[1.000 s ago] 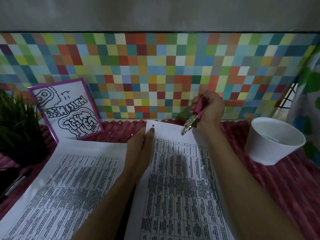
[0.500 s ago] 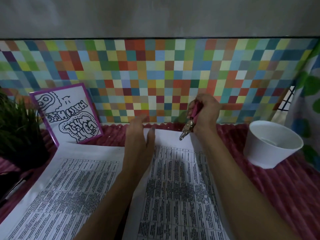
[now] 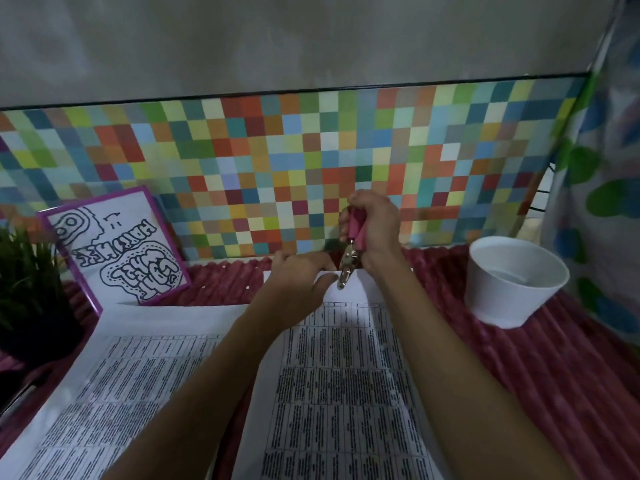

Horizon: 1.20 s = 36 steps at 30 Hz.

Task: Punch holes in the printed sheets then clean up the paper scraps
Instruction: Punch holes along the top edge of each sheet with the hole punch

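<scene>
White bowl (image 3: 516, 278) stands right of the right hand, well apart, on the pink ribbed bench cover (image 3: 571, 375); inside looks pale, contents not readable. Right hand (image 3: 375, 230) is curled tight round the pink handles of the hole punch (image 3: 349, 258), punch pointing down, metal head at the far edge of the right printed sheet (image 3: 346, 375). Left hand (image 3: 298, 275) lies on that same edge, fingers fairly straight, thumb on paper just left of the punch head, gripping nothing. Left printed sheet (image 3: 138, 375) lies left of the left forearm. White paper scraps (image 3: 248, 287) dot the cover left of the left hand. Framed drawing (image 3: 114, 244) and plant (image 3: 24, 289) sit further left. Checkered wall panel (image 3: 277, 168) stands just beyond both hands. A strip of cover shows between right forearm and bowl.
</scene>
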Available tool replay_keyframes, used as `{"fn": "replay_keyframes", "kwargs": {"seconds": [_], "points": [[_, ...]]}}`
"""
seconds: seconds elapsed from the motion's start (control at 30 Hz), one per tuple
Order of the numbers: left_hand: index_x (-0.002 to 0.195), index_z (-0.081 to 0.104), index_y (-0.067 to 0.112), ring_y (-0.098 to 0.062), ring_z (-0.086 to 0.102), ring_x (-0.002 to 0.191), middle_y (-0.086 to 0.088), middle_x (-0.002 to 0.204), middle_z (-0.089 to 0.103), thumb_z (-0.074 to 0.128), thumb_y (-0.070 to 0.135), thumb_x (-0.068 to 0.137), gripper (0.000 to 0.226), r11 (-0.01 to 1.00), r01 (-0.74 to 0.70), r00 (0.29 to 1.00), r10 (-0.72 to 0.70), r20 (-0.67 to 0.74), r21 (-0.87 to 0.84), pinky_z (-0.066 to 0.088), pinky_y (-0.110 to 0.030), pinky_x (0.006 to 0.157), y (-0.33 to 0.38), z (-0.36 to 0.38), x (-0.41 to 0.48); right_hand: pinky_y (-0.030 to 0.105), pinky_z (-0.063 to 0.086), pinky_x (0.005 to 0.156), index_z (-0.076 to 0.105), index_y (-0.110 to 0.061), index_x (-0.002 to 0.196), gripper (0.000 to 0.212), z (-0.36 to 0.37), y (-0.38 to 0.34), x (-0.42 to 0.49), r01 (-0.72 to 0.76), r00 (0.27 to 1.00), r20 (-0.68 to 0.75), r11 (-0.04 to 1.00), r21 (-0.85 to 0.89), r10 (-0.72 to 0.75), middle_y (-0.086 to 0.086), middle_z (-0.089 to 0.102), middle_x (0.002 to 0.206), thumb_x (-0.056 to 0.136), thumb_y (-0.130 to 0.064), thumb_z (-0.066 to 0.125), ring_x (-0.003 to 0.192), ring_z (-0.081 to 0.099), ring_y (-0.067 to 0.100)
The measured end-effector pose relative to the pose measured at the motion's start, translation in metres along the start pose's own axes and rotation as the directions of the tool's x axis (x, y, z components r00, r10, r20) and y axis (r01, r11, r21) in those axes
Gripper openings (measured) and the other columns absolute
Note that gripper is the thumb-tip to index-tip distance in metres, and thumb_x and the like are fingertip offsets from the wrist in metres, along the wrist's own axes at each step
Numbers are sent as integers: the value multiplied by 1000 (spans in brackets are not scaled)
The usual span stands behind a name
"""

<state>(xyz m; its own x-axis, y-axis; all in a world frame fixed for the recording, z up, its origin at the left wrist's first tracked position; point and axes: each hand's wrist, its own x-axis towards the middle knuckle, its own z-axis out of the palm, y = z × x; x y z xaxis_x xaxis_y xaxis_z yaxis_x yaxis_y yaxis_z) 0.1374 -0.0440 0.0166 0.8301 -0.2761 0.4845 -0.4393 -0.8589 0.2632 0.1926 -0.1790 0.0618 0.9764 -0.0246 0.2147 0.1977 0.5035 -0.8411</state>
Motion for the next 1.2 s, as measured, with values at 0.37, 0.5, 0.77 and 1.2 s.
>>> {"fn": "replay_keyframes", "kwargs": {"seconds": [0.37,0.5,0.77,1.2], "points": [[90,64,26,-3,47,80,22,84,55,54,31,96,13,999,21,1000,-21,-2,-35,21,-29,89,1,-10,-12,31,48,50,58,-4,86,12,-43,-21,-7,-60,998,-1,990,-125,60,9,56,60,78,-10,51,48,50,22],[86,67,25,-2,51,68,28,69,53,54,35,93,18,989,3,1000,0,21,-148,40,-42,84,-1,-14,-12,25,42,44,55,-8,75,11,-53,-31,-3,-38,998,-53,999,-29,36,10,52,56,67,-16,52,42,45,21],[88,68,27,-2,56,66,22,67,61,52,39,90,20,983,29,999,-23,36,-182,48,-48,82,-1,-20,-9,23,37,41,54,-8,69,10,-53,-30,1,72,985,-158,997,38,-66,11,50,50,65,-16,50,38,39,21],[99,62,24,-9,51,80,12,94,64,49,34,97,17,998,40,999,-41,-33,-45,21,-30,92,55,15,8,25,39,41,55,-8,69,8,-54,-31,0,106,983,-156,993,56,-96,13,52,55,68,-15,51,40,41,22]]}}
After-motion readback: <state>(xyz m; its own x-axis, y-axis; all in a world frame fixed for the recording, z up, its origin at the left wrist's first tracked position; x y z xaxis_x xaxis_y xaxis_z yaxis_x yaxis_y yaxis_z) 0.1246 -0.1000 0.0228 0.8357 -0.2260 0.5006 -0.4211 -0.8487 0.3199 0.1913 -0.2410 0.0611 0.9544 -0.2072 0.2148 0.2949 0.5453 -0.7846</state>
